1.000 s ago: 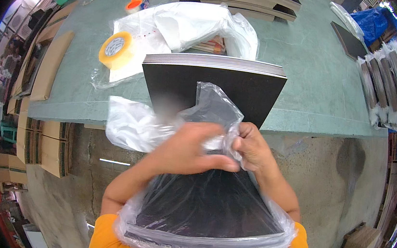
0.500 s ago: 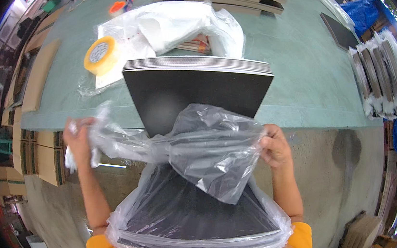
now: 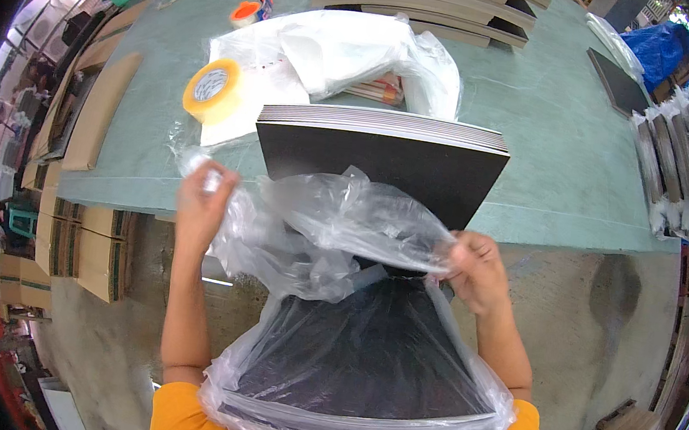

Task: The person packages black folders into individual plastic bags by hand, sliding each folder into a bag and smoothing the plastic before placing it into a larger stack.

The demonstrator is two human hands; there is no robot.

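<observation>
Close to my body is a black flat panel wrapped in a clear plastic bag. Loose, crumpled film from the bag's far end stretches between my hands. My left hand is closed on the film at its left end, near the table edge. At the other end, my right hand pinches the edge of the film. Just beyond the film, a stack of black boards with pale edges leans at the table's near edge; the film hides its lower left part.
On the green table lie white plastic sheeting, a roll of yellowish tape and a tape dispenser. Stacked boards are at the back. Wrapped panels line the right side; cardboard leans left.
My left hand has come up and inward with the film. The film has bunched and lifted between my hands. The whole view has shifted slightly, moving the table items rightward.
</observation>
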